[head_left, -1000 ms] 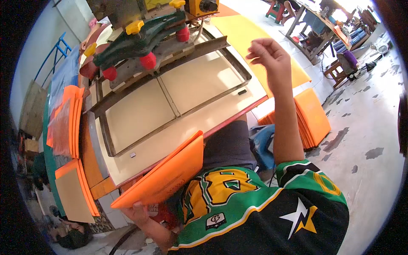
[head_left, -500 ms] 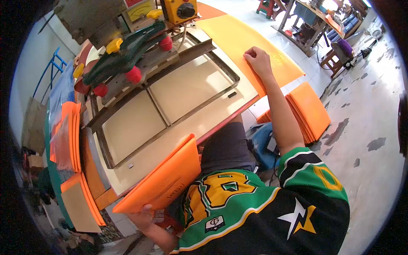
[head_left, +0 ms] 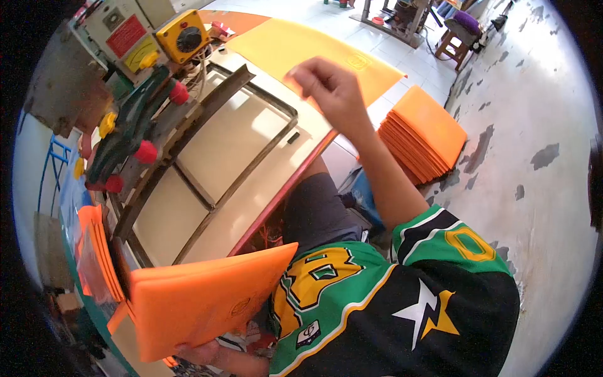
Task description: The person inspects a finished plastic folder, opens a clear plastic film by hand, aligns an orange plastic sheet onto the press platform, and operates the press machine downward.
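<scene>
My left hand (head_left: 204, 353) grips the lower edge of a folded orange sheet (head_left: 207, 301), its fingers partly hidden behind it. The sheet bears a small dark printed mark and is tilted up in front of my body, over the table's near-left corner. My right hand (head_left: 333, 94) is raised over the far-right part of the table, fingers loosely curled and slightly blurred, with nothing visible in them. Beyond it lies a large yellow-orange sheet (head_left: 295, 53). A dark metal frame (head_left: 210, 204) with a crossbar rests on the cream tabletop (head_left: 229, 147).
A press with a yellow control box (head_left: 183, 38) and red knobs (head_left: 146, 152) stands at the left. A stack of orange sheets (head_left: 427, 135) is at the right. More orange sheets (head_left: 100, 251) lie left of the table. A small black piece (head_left: 293, 137) sits near the table edge.
My right hand has lifted off the yellow-orange sheet. My left hand has turned the folded orange sheet so its face shows more. The view has swung right, shifting the table leftward.
</scene>
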`<state>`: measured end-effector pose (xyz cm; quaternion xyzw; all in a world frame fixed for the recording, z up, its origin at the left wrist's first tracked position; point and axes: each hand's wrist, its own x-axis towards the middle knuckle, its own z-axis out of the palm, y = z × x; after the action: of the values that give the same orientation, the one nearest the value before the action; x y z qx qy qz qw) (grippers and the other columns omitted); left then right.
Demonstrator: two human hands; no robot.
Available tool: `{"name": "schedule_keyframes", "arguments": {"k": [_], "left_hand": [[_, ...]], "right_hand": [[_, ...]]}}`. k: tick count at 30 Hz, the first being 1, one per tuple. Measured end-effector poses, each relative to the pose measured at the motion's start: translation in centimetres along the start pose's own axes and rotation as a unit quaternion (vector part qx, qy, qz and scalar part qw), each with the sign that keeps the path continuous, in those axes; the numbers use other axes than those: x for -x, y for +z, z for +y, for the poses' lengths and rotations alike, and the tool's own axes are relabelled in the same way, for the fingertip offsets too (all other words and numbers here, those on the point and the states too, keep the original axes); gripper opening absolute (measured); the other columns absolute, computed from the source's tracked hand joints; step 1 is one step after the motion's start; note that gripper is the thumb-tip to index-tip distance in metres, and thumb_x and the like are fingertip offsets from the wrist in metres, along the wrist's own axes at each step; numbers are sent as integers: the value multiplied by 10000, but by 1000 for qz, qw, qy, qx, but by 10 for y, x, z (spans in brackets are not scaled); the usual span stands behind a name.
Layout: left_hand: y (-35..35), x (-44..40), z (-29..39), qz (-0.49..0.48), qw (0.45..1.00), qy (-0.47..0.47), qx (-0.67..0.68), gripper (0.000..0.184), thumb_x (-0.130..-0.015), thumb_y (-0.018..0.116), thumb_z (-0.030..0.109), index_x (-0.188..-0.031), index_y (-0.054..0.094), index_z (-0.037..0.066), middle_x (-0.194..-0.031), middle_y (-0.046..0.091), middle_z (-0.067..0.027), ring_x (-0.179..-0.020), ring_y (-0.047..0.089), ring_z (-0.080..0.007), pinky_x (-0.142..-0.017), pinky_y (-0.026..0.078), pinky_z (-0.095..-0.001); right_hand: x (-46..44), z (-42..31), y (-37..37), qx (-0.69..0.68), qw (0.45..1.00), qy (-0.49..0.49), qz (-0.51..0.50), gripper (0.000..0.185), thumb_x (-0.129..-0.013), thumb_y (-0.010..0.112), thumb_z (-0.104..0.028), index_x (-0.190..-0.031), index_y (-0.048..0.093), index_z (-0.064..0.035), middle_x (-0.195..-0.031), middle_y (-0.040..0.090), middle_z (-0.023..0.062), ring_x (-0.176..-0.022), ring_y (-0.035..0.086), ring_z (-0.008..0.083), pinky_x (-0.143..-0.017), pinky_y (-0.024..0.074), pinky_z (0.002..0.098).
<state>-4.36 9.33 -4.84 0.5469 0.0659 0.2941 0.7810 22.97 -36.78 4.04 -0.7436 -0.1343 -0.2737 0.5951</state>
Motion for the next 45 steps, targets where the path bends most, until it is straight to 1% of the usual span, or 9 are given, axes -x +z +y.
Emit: {"name": "schedule_keyframes", "arguments": {"k": [6, 11, 28, 31, 33, 37, 39, 42, 45], "left_hand": [[20, -8, -12, 13, 989, -72, 129, 916, -930, 667, 582, -1583, 290, 62, -1592, 368, -181, -1424, 418, -417, -1152, 390, -621], [35, -12, -22, -74, 988, -51, 122, 873, -966, 603, 593, -1577, 293, 52, -1584, 370, -197, -1426, 411, -418, -1160, 380, -616], [75, -24, -14, -141, 965, -140, 170, 879, -922, 719, 527, -1558, 329, 62, -1536, 447, -174, -1370, 489, -367, -1115, 471, -561], [73, -25, -7, -149, 973, -74, 160, 797, -973, 652, 521, -1563, 337, 87, -1533, 461, -145, -1380, 485, -351, -1120, 462, -562], [68, -24, 3, 1, 991, -13, 133, 704, -1032, 559, 506, -1563, 350, 95, -1548, 457, -118, -1390, 481, -327, -1132, 445, -552], [63, -31, 9, -53, 975, -35, 211, 646, -1065, 487, 502, -1558, 373, 100, -1561, 456, -99, -1395, 478, -310, -1139, 434, -530], [80, -30, 4, 53, 986, -24, 159, 641, -1061, 501, 501, -1551, 392, 101, -1564, 458, -107, -1396, 480, -299, -1147, 422, -511], [89, -36, 6, 34, 977, -24, 209, 613, -1073, 495, 471, -1549, 397, 99, -1555, 473, -109, -1395, 481, -295, -1154, 410, -499], [110, -40, 16, 78, 977, -8, 201, 607, -1076, 495, 460, -1548, 396, 91, -1560, 467, -107, -1394, 484, -286, -1161, 401, -489]], "right_hand": [[68, -61, 41, -194, 852, 5, -487, 751, -939, 670, -571, -1442, 520, -34, -1159, 698, 164, -1020, 698, 290, -864, 551, 396], [99, -80, 75, -222, 870, 14, -440, 439, -956, 734, -391, -1074, 555, -9, -805, 656, 212, -792, 693, 375, -627, 489, 421], [96, -73, 76, -181, 901, 13, -393, 399, -961, 732, -342, -1157, 629, -10, -827, 677, 210, -757, 686, 355, -635, 497, 385], [89, -72, 68, -197, 885, 18, -421, 371, -960, 736, -337, -1115, 626, -18, -814, 664, 184, -734, 671, 323, -638, 491, 366], [87, -68, 60, -192, 874, 33, -445, 350, -948, 753, -332, -1035, 616, -23, -765, 629, 152, -686, 636, 252, -630, 476, 351], [82, -46, 48, -100, 879, 18, -467, 334, -943, 760, -333, -991, 646, -23, -759, 623, 141, -679, 630, 219, -613, 460, 331], [75, -52, 45, -86, 894, 40, -439, 323, -929, 775, -308, -927, 664, -5, -740, 634, 83, -696, 619, 163, -633, 458, 293], [71, -54, 47, -186, 889, 190, -372, 310, -910, 787, -280, -938, 693, 14, -813, 675, 35, -746, 616, 120, -677, 472, 268], [71, -35, 51, -344, 836, 289, -316, 431, -937, 754, -256, -1245, 650, 27, -1104, 722, 78, -964, 673, 131, -854, 531, 283]]}}
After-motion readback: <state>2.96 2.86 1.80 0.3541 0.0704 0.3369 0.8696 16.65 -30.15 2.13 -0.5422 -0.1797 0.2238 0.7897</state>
